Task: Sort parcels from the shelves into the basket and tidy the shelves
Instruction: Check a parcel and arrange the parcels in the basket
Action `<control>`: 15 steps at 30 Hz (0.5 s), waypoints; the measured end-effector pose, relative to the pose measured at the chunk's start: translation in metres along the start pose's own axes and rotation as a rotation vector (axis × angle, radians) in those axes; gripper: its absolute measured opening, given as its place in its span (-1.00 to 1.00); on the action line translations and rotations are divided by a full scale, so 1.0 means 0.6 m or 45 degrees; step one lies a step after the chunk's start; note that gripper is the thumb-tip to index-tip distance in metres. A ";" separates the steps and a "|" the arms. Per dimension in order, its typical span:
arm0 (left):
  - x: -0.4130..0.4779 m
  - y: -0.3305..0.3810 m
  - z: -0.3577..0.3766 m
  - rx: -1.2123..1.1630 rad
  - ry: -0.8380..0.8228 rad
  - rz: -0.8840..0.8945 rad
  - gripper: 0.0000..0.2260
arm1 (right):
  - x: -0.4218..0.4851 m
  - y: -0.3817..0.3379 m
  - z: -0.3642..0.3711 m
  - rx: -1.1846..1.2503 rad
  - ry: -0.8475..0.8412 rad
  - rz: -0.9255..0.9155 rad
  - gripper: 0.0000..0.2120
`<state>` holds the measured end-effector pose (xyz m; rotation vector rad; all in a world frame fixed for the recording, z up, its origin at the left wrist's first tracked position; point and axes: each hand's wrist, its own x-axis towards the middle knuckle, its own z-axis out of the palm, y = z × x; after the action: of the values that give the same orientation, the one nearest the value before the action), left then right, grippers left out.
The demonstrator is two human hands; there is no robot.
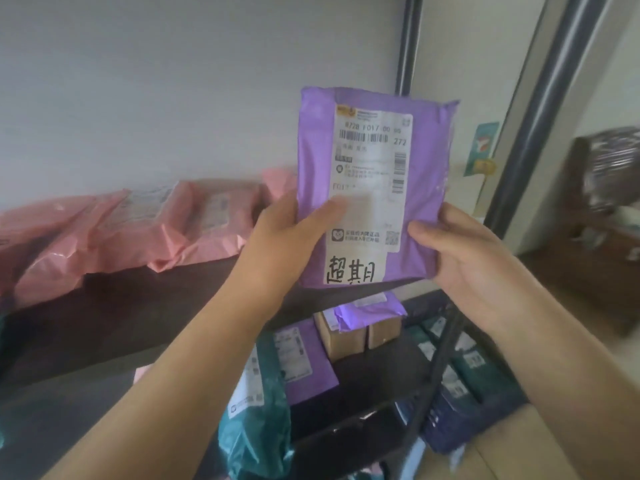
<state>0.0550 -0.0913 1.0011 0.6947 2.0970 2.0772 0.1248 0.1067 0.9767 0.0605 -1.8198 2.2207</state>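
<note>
While I watch through the head camera, the left hand (287, 244) and right hand (460, 258) hold a purple parcel (427, 168) upright in front of the wall, over the right end of the dark top shelf (121, 306). The left thumb lies across its white label (372, 174), with the other fingers tucked behind. The right hand pinches the lower right edge, thumb in front and fingers behind. Pink parcels (138, 230) lie heaped on that shelf to the left. Below and nearer, a teal parcel (256, 427) and brown boxes (346, 341) sit on the lower shelf (367, 379).
</note>
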 end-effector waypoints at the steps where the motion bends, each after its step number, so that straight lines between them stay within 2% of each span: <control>1: -0.004 -0.009 0.019 -0.005 -0.086 -0.023 -0.73 | -0.017 0.003 -0.020 -0.001 0.028 0.001 -0.57; 3: -0.008 -0.014 0.048 -0.056 -0.215 -0.047 -0.74 | -0.037 0.004 -0.050 0.014 0.049 -0.004 -0.63; 5: -0.012 -0.013 0.085 -0.072 -0.303 -0.043 -0.80 | -0.062 -0.003 -0.087 0.002 0.056 0.005 -0.78; 8: -0.016 -0.016 0.154 -0.019 -0.364 -0.016 -0.78 | -0.099 -0.026 -0.152 -0.117 0.112 -0.018 -0.62; 10: -0.021 -0.021 0.212 -0.042 -0.413 -0.033 -0.74 | -0.122 -0.039 -0.211 -0.177 0.179 -0.004 -0.78; 13: -0.021 -0.035 0.290 -0.057 -0.437 -0.075 -0.68 | -0.143 -0.048 -0.291 -0.191 0.258 0.063 -0.59; 15: -0.016 -0.051 0.376 -0.055 -0.459 -0.118 -0.66 | -0.170 -0.056 -0.364 -0.162 0.322 0.068 -0.62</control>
<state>0.1442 0.1138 0.9562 0.8716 1.8441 1.7852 0.2607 0.3054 0.9426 -0.2833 -1.8341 2.0334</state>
